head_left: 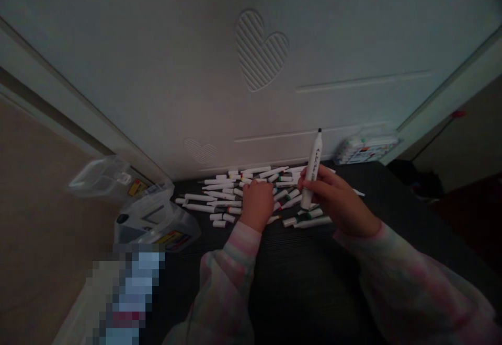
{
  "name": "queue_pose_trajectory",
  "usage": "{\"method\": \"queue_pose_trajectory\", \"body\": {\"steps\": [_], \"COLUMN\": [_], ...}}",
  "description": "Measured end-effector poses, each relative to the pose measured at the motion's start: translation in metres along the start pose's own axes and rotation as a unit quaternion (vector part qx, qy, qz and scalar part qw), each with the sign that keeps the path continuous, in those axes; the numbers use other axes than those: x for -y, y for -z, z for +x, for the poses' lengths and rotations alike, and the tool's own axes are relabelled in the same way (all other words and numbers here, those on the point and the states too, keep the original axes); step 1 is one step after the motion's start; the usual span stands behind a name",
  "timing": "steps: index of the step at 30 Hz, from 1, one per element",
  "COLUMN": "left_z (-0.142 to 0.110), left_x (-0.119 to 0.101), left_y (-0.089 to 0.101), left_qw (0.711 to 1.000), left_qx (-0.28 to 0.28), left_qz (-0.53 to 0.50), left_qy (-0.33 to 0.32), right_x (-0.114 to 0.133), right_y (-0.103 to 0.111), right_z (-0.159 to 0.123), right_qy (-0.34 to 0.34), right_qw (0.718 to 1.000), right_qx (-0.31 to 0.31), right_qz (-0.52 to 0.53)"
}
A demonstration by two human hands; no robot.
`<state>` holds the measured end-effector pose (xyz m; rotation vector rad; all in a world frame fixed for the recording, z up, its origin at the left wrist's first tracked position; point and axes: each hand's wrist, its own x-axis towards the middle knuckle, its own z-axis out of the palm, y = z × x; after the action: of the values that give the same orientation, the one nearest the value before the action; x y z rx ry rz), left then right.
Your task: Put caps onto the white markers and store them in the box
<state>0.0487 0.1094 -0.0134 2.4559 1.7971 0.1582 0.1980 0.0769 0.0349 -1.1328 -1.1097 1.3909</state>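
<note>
A white marker [314, 164] with a dark tip at its top stands nearly upright in my right hand [341, 198], pinched between thumb and fingers. My left hand [258, 204] reaches into a spread of white markers [200, 207] on the dark tabletop. Its fingers curl downward, and whatever they may hold is hidden from me. Several loose caps [219, 223] lie near the left side of the spread, and more markers [314, 223] lie beneath my right hand.
An open clear plastic case [157, 219] stands at the table's left edge, its lid tilted back. At the back right sits a clear pack [368, 146] with coloured labels. Behind the dark table [298, 287] rises a pale panel [188, 62] with embossed hearts.
</note>
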Motion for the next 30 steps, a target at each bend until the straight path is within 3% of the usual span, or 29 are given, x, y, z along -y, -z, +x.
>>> {"method": "queue_pose_trajectory", "body": {"steps": [8,14,18,23,27,30], "left_z": [0.004,0.006,-0.001,-0.009,-0.008,-0.003], "left_x": [0.006,0.019,0.017,0.012,0.013,0.016], "left_y": [-0.001,0.018,0.04,0.052,0.05,0.042], "left_qw": [0.999,0.988,0.964,0.898,0.913,0.947], "left_qx": [0.023,0.013,0.012,0.007,0.003,-0.011], "left_qz": [-0.034,-0.153,-0.257,-0.419,-0.389,-0.301], "left_qy": [-0.004,-0.025,-0.067,-0.132,-0.126,-0.116], "right_x": [0.004,0.004,0.004,0.004,0.007,0.01], "right_y": [0.005,0.008,0.008,0.007,0.007,0.009], "right_z": [0.001,0.003,0.004,0.003,0.002,0.002], "right_qy": [-0.001,-0.006,-0.009,-0.002,-0.001,0.004], "right_qw": [1.0,1.0,0.999,1.0,0.999,0.998], "right_qx": [-0.013,-0.022,-0.031,-0.029,-0.041,-0.054], "right_qz": [0.005,0.012,0.01,-0.002,-0.008,-0.019]}}
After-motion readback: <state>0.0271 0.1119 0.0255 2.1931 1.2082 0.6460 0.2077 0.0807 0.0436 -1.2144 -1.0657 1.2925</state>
